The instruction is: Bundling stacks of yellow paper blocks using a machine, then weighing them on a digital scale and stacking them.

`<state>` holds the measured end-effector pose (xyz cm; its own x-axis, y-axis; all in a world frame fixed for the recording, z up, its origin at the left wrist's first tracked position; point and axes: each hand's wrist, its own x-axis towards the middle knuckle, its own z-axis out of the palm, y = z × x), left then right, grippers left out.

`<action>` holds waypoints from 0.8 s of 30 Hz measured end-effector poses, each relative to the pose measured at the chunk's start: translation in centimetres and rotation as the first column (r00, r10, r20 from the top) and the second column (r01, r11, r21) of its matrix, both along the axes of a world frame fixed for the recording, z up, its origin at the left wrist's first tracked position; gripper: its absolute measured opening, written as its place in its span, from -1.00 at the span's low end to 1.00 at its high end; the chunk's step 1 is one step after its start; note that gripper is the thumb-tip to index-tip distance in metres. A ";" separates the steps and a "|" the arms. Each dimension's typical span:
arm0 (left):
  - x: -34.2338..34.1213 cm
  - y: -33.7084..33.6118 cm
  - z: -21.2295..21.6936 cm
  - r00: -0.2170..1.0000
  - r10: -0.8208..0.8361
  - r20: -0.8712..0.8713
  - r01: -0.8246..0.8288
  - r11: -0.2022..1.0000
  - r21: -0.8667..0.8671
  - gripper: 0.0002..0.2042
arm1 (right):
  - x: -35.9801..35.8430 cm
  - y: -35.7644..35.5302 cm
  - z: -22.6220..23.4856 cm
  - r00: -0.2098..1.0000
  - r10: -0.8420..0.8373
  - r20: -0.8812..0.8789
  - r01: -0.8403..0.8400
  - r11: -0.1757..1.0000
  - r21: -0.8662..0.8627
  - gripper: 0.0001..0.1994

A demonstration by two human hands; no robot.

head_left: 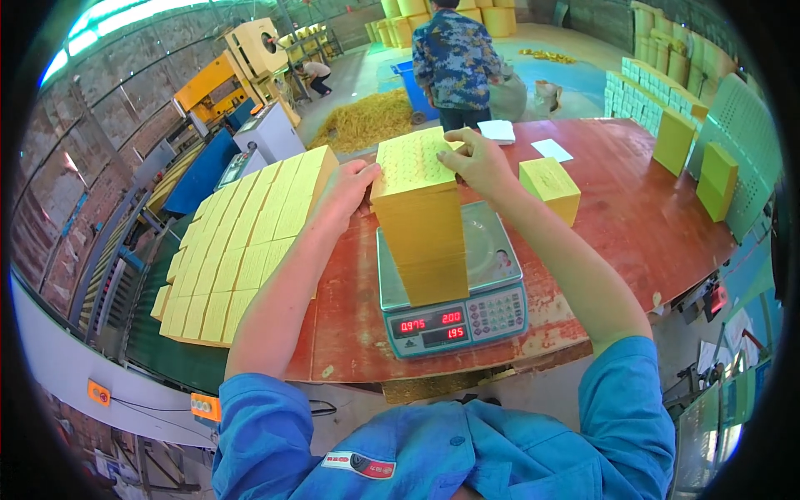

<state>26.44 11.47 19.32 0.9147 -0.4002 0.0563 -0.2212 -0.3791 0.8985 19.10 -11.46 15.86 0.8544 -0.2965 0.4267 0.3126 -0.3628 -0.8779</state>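
Note:
A tall yellow paper stack (421, 242), its top dotted with rows of small punched marks, stands upright at the left part of a digital scale (492, 258). The scale's red display is lit. My left hand (352, 185) grips the stack's upper left edge, its fingers partly hidden behind the paper. At the upper right edge, my right hand (482, 162) has its thumb and bent fingers on the stack. A shorter yellow paper block (550, 187) sits on the red table (633, 208), just right of the scale.
Many yellow blocks (242, 242) lie in rows on the left on a dark green surface. Two more blocks (673, 142) stand at the far right by a perforated green panel (737, 150). White sheets (552, 150) lie at the table's far edge. Beyond stands a person in camouflage (456, 62).

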 end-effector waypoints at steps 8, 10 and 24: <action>-0.5 0.4 -0.5 0.999 0.010 -0.050 -0.011 1.000 -0.018 -0.71 | 0.5 -0.1 -1.0 0.999 -0.028 0.042 0.028 1.000 -0.002 -0.51; -0.9 0.6 -0.7 0.999 0.024 -0.044 -0.026 0.999 -0.048 -0.71 | 0.5 0.1 -1.1 0.999 -0.022 0.046 0.021 1.000 0.019 -0.53; -0.7 12.8 -8.7 0.914 0.342 -0.217 -0.357 0.934 -0.032 -0.55 | -13.2 -7.6 -14.1 0.980 -0.195 -0.043 0.200 0.949 0.243 -0.85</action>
<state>25.73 24.22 10.61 0.9899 -0.0550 -0.1310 0.1054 -0.3336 0.9368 5.88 -19.04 1.80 0.7750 -0.5535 0.3050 0.2396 -0.1892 -0.9523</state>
